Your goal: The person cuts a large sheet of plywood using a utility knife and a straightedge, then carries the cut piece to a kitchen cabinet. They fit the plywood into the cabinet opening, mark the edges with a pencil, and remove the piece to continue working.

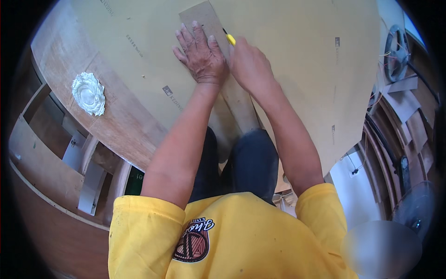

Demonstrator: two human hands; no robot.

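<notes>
My left hand (200, 56) lies flat, fingers spread, pressing on a narrow brown board strip (200, 13). The strip rests on a large tan sheet (302, 69) with small printed marks. Just to the right, my right hand (252, 66) grips a yellow utility knife (231, 39). The knife's dark tip points up and left, close to the strip's right edge; whether it touches the sheet I cannot tell. Most of the knife's handle is hidden inside my fist. Below my wrists, the strip's lower part runs toward my legs.
A wooden tabletop (134, 132) shows beside the sheet, with a round, ruffled white thing (88, 94) on it. Wooden shelving (46, 139) stands at the left. On the right are a grey wheel (396, 53) with wires and several stacked board pieces (413, 116).
</notes>
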